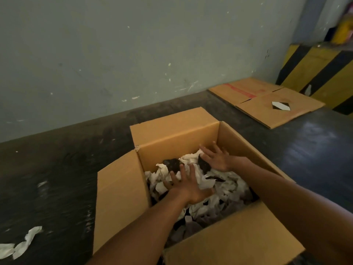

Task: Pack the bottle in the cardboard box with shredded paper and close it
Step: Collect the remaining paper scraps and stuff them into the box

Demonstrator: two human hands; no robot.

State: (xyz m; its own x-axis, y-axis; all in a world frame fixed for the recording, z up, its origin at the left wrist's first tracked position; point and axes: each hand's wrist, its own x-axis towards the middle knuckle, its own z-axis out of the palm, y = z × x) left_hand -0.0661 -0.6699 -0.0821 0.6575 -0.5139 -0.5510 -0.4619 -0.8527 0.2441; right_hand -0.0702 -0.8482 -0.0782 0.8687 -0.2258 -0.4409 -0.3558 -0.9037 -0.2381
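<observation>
Bottle itself is hidden, so its axis cannot be told; only dark patches show among the shredded paper [200, 180]. One cardboard box [122, 199] stands open on the floor [57, 178], its four flaps up or spread, the far flap upright. One flattened carton [267, 104] lies well apart, far right near the wall. Two hands reach inside: left hand [189, 186] and right hand [215, 159] press the paper with straight, spread fingers, gripping nothing. Two paper scraps [23, 243] lie near left.
</observation>
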